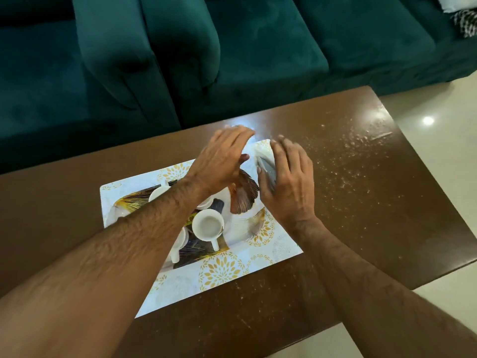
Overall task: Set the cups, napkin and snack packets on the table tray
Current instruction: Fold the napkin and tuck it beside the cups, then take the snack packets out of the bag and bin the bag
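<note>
Both hands worked at the tray's (pixel 247 229) far end, right hand (pixel 286 182) gripping a pale folded item, probably the napkin (pixel 264 161), left hand (pixel 222 161) flat and loose; risk: left forearm could knock the 3 white cups (pixel 207 224) beneath it.

teal velvet sofa (pixel 232 47) behind brown wooden table (pixel 361 177); pale glossy floor (pixel 438 120)

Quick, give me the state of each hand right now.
Left hand: open, fingers straight, holding nothing, above the far end of the tray.
Right hand: fingers curled round a white folded napkin.
</note>
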